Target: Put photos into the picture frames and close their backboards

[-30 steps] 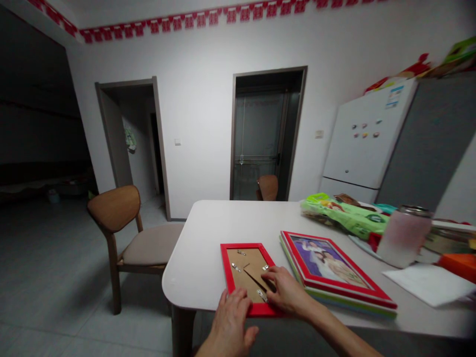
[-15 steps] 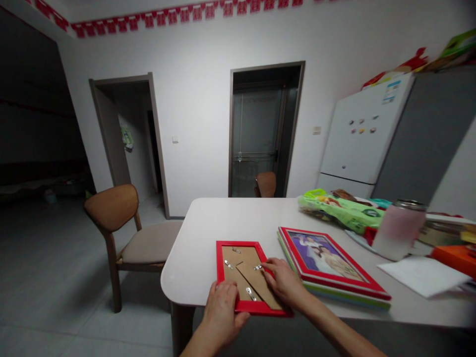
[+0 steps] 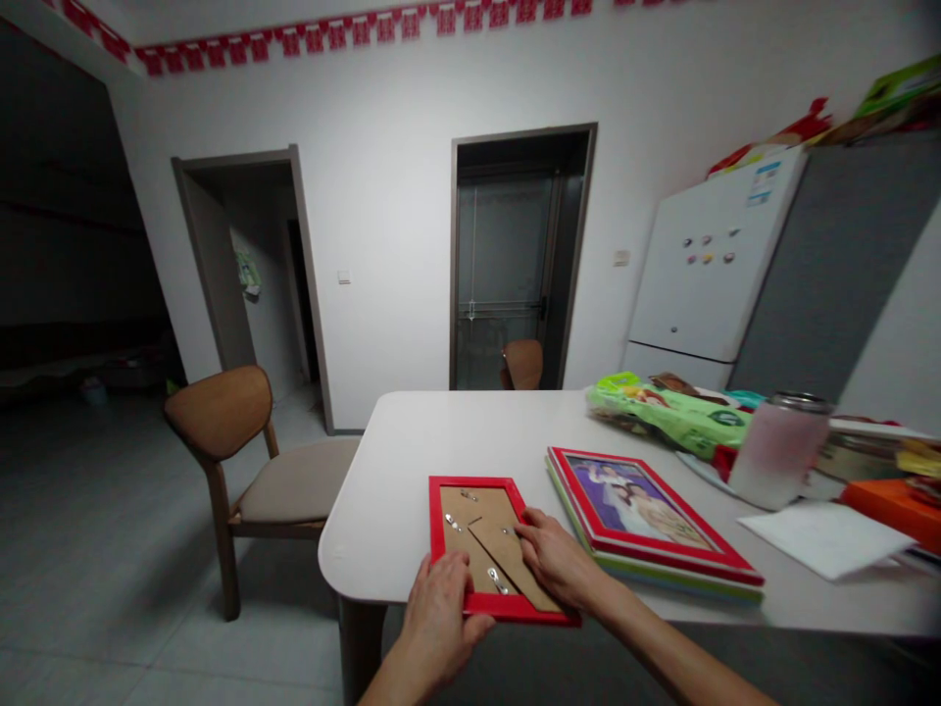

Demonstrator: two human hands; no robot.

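Observation:
A red picture frame [image 3: 438, 520] lies face down at the near edge of the white table [image 3: 456, 431], its brown backing board [image 3: 494, 554] and small metal clips showing. My left hand [image 3: 435, 613] grips the frame's near left corner, thumb pressed on the red border. My right hand [image 3: 557, 561] rests on the frame's right side, fingertips on the backing board by a metal clip. Just right of it lies a stack of frames [image 3: 647, 515], the top one red with a photo facing up.
A wooden chair [image 3: 250, 461] stands left of the table. Behind the frames are green snack bags [image 3: 672, 412], a frosted jar [image 3: 775, 449], a white paper [image 3: 827, 539] and an orange box [image 3: 897, 505]. A white fridge [image 3: 706, 284] stands at the right; two doorways open in the far wall.
The backing board's stand flap, raised a second ago, now lies flat. My right fingers shifted slightly along the frame's right side. My left hand stays on the near corner.

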